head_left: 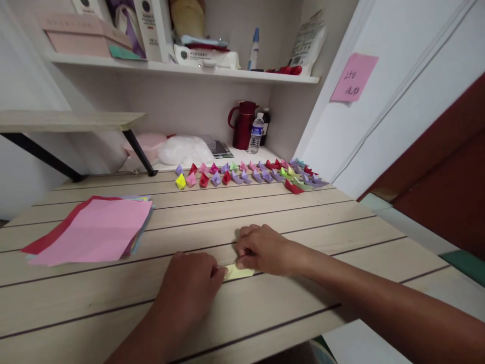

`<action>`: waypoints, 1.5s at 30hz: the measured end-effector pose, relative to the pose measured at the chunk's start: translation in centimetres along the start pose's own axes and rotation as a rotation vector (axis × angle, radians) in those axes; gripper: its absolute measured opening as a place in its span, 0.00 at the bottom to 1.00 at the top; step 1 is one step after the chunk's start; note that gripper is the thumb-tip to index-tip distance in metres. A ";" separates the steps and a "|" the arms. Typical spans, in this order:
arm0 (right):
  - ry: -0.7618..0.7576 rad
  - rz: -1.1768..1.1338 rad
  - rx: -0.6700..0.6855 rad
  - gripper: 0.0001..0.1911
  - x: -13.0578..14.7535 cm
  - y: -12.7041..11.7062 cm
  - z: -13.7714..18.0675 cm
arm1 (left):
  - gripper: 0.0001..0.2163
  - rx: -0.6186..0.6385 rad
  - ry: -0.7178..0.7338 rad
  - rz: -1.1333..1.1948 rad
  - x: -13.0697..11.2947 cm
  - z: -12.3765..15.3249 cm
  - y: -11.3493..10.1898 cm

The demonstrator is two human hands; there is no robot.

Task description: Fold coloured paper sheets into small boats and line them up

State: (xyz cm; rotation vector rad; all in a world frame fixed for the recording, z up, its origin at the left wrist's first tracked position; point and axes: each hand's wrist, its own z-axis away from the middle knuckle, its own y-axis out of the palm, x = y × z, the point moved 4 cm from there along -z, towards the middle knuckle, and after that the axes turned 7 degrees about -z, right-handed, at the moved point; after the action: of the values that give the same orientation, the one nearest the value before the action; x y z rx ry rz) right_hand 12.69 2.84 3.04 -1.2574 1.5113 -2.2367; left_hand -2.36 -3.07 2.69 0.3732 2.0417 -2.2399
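Note:
A small folded piece of pale yellow paper lies on the wooden tabletop between my two hands. My left hand is closed, its thumb pressed on the paper's left end; the curled fingers hide that edge. From the right, my right hand bears down on the paper's upper part with its thumb, the other fingers curled in. Beyond the hands stand rows of small folded paper boats in purple, red, pink, green and yellow. To the left lies a stack of coloured paper sheets, a pink one on top.
Behind the boats, a dark red thermos jug, a water bottle and a white plastic bag stand under a loaded shelf. A raised wooden stand rests at the back left. A pink note hangs at right.

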 end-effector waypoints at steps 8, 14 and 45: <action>-0.013 0.088 0.017 0.10 0.3 0.1 0.2 | 0.18 -0.535 0.235 -0.424 -0.8 3.6 0.9; -0.048 0.080 0.023 0.11 0.3 0.0 0.5 | 0.30 -0.468 0.469 -0.415 -0.2 5.3 4.0; -0.282 0.449 -0.336 0.41 1.0 6.1 8.1 | 0.23 -0.556 0.495 -0.351 0.2 4.4 6.1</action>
State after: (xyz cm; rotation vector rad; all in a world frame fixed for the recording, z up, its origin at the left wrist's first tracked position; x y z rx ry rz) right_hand 16.02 -6.16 -0.37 -1.1095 1.8751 -1.5075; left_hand -1.69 -8.01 -2.97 0.5928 3.0738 -1.7146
